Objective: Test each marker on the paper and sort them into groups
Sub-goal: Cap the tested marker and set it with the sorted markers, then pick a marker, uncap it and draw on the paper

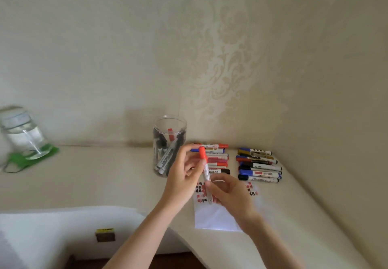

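I see both hands up over the paper, holding 1 red-capped marker between them. The marker is near upright, slightly tilted, cap end up, white barrel running down. My left hand has its fingertips pinched around the red cap. My right hand curls its fingers and thumb round the lower barrel. The cap looks seated on the marker; I can't tell if it's loosened.

The paper lies flat on the cream table, under the hands, with red and black test scribbles along its top edge; the lower part is blank white.

Behind the hands, a row of sorted markers, mostly red-capped with 1 blue and 1 black cap showing, lies stacked side by side near the wall. Just right of it, apart by a gap, a second group of markers with black and blue caps lies in the same way.

A clear plastic jar stands upright left of the first row, open top, with several markers leaning inside.

Far left, a clear water bottle stands on a green mat. A small yellow-topped block sits on the white surface bottom left.
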Demonstrator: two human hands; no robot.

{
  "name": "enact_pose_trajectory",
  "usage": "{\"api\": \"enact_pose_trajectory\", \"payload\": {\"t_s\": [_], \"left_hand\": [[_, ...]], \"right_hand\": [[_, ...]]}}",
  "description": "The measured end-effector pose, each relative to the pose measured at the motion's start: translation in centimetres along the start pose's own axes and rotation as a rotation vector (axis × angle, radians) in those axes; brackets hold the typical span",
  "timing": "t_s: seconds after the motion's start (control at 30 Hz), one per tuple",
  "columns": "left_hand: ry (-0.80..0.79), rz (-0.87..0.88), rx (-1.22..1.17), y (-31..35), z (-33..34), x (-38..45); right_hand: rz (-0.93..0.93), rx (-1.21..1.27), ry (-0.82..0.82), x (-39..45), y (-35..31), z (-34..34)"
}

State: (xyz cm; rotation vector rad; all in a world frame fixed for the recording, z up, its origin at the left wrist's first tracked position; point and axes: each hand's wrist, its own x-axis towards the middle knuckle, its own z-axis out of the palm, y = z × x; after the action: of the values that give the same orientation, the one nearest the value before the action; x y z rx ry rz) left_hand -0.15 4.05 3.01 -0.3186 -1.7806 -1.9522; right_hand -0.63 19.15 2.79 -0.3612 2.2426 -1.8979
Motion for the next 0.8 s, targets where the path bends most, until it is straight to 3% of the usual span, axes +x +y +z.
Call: {"api": "enact_pose_trajectory", "payload": {"t_s": [0.1,0.33,0.5,0.67,0.8], "left_hand": [[0.009,-0.003,0.045,1.0,-1.3,0.1],[0.210,0.077,0.130,4.1,-5.6,4.6],[0.340,0.158,0.240,6.9,-7.8,10.1],[0.340,0.178,0.416,5.6,-7.6,12.6],[0.459,0.254,0.324,5.3,-7.2,12.6]], "right_hand": [[-0.047,-0.051,-0.009,0.5,-0.9,1.9],[-0.191,-0.125,0.075,2.9,-2.8,3.9],[-0.113,-0.089,0.164,3.6,-1.5,2.7],[-0.022,-0.049,0.193,3.8,0.5,1.3],[0.016,-0.058,0.210,3.9,1.6,0.1]]}}
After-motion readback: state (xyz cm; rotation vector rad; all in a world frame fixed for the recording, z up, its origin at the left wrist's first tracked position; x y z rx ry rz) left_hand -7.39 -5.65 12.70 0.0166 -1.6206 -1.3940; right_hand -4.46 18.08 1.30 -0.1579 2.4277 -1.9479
